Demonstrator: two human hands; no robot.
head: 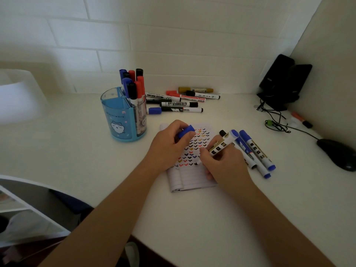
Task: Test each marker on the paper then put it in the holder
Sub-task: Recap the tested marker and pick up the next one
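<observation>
Marker (219,146) with a white barrel and a blue rear end is sitting in the right hand (223,164), a little right of the middle of the frame. The fingers and thumb of this hand are pinching the barrel low down. The marker is leaning, its rear end pointing to the upper right and its tip coming down onto the paper (192,181), just left of the hand. The paper is lying under both hands and is showing rows of small coloured check marks.

The left hand (169,149) is resting on the left part of the paper, and its thumb and curled fingers are pinching a blue cap (186,131).

The holder (119,116), blue and see-through, is standing left of the hands, well apart from the held marker, with standing markers (133,83) inside. Loose markers (179,102) are lying above the paper. Three blue markers (256,151) are lying just right of the right hand. A black mouse (337,153) is sitting at the right edge.
</observation>
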